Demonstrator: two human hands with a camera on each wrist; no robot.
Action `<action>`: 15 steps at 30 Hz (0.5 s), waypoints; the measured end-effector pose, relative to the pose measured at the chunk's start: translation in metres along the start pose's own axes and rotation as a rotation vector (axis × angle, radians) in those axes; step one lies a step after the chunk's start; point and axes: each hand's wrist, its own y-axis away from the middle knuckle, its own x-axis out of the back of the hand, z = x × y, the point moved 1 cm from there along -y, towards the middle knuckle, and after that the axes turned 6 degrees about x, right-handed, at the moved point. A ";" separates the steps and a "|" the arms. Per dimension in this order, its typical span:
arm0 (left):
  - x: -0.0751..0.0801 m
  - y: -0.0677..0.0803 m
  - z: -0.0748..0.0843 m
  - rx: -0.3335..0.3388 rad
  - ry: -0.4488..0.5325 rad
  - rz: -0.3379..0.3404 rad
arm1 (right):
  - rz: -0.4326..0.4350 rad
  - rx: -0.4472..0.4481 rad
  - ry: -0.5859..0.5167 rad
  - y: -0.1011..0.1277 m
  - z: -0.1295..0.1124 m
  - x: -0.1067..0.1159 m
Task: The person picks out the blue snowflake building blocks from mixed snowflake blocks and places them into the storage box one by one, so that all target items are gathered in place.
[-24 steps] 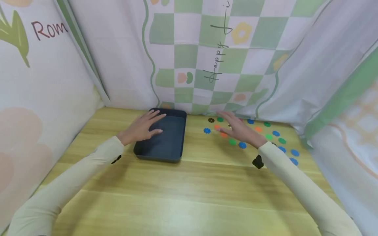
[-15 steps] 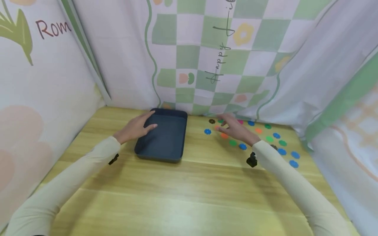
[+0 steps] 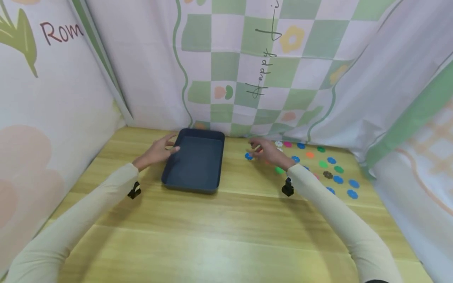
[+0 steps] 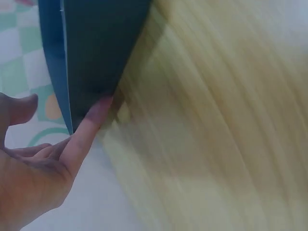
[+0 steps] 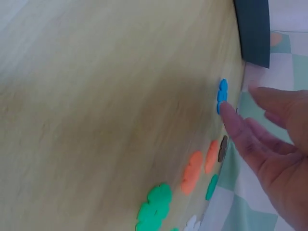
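Left wrist view alone — fingertip (image 4: 98, 109) on tray (image 4: 94, 43) outer wall.

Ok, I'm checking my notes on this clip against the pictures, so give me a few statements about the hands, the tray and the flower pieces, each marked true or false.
1. The left hand touches the left side of the dark tray. True.
2. The tray holds several flower pieces. False: its inside shows none.
3. The right hand reaches toward a blue flower piece on the table. True; the right wrist view shows the fingertips right beside it.
4. The flower pieces lie to the left of the tray. False: they lie to its right, near the curtain.
5. The right hand grips an orange flower piece. False: that piece lies flat on the table, and the fingers are straight.
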 end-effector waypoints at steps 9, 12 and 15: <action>0.009 0.000 -0.009 0.162 0.323 -0.212 | -0.051 -0.063 0.076 -0.004 -0.002 -0.011; 0.011 -0.001 -0.013 0.164 0.333 -0.258 | -0.076 -0.058 0.146 -0.006 -0.003 -0.013; 0.009 -0.001 -0.014 0.163 0.377 -0.313 | -0.078 -0.032 0.218 -0.009 -0.003 -0.015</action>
